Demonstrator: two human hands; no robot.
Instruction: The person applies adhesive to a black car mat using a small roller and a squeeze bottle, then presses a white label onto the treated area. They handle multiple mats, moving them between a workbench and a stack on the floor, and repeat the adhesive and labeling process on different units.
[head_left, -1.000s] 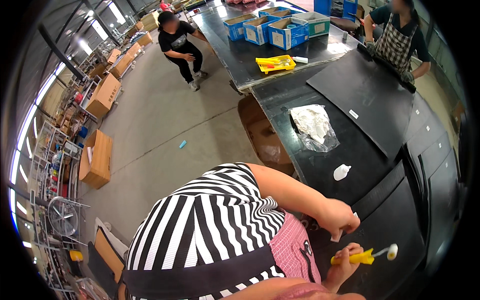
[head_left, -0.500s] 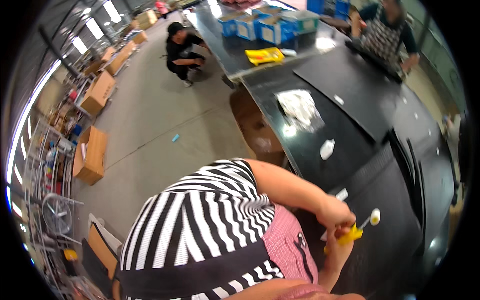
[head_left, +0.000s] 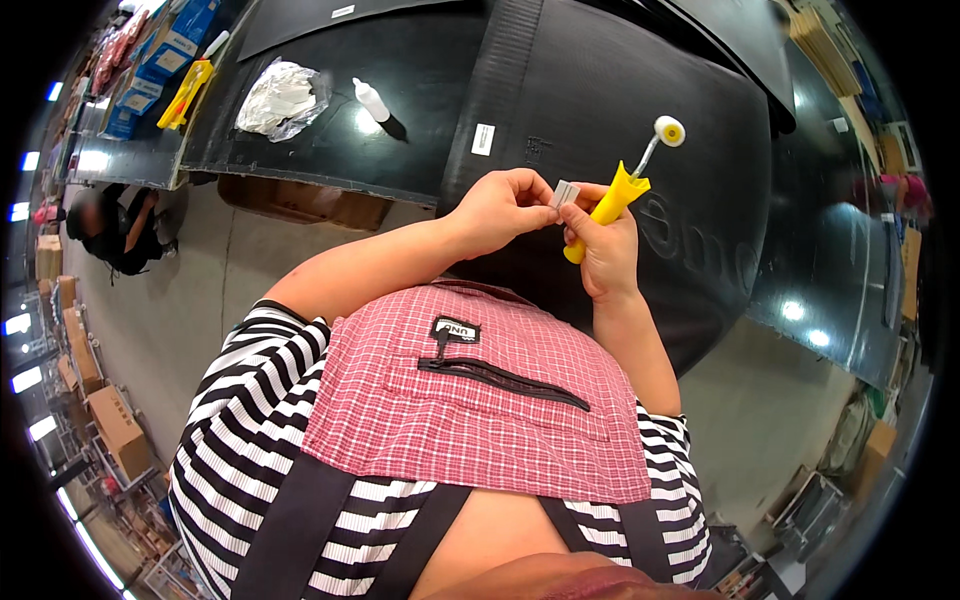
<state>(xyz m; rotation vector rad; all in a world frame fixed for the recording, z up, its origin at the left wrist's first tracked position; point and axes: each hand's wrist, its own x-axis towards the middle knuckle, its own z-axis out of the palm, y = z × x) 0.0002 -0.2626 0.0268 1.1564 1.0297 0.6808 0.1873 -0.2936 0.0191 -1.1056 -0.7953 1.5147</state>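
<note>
Yellow-handled small roller [head_left: 618, 200] rests in the grip of my right hand [head_left: 612, 250], its metal rod and white roller head pointing away from me. Between the two hands is a small whitish-grey tag or label piece [head_left: 565, 194]. My left hand [head_left: 495, 212] pinches its left side with thumb and fingertips, while fingers of my right hand touch its other edge. Both hands hover over the near part of a large black sheet [head_left: 620, 90] with embossed lettering. A white label [head_left: 483, 139] sits on that sheet, left of the roller.
Left on the black table [head_left: 420, 60] lie a white bottle [head_left: 371, 99] and a clear bag of white pieces [head_left: 282, 102]. Farther left are a yellow packet [head_left: 185, 95] and blue boxes [head_left: 172, 48]. A person [head_left: 120, 230] crouches on the floor beyond the table.
My view has swung right, toward the table. Hands and roller now show plainly in front of me, with the small tag visible between the fingers.
</note>
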